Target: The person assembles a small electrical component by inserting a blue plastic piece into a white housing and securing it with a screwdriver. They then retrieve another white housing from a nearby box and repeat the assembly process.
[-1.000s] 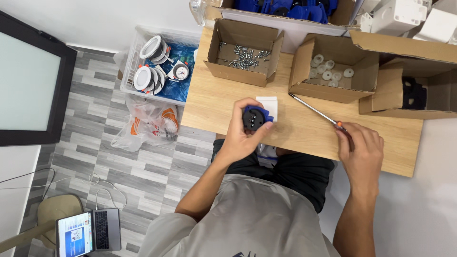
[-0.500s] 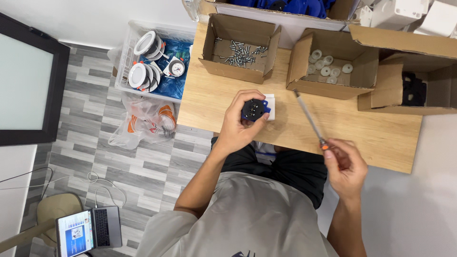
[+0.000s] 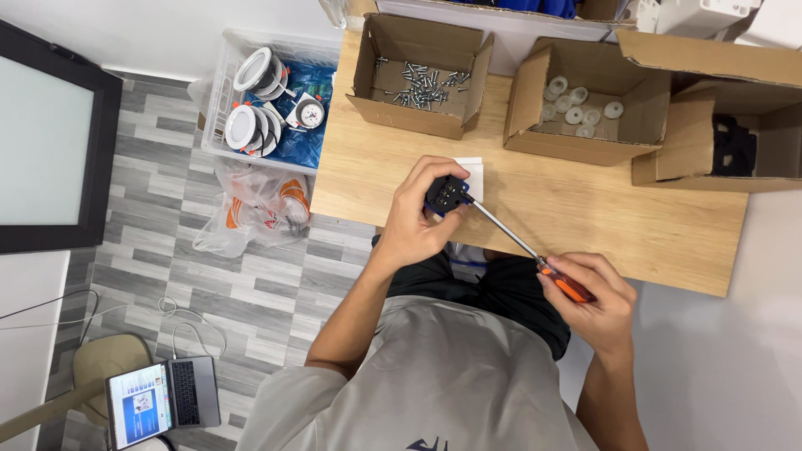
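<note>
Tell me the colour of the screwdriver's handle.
Orange with black, on the screwdriver in the right hand; the head view shows it.

The room is bright and evenly lit, soft light with no hard glare. On the pale wooden tabletop the three open brown cardboard boxes throw only faint, short shadows. Left of the tabletop, the large dark-framed frosted panel shows a dull, flat sheen. Focus is crisp across the tabletop and the grey plank floor beside it. Straight lines bend slightly far from the tabletop, toward the corners.
</note>
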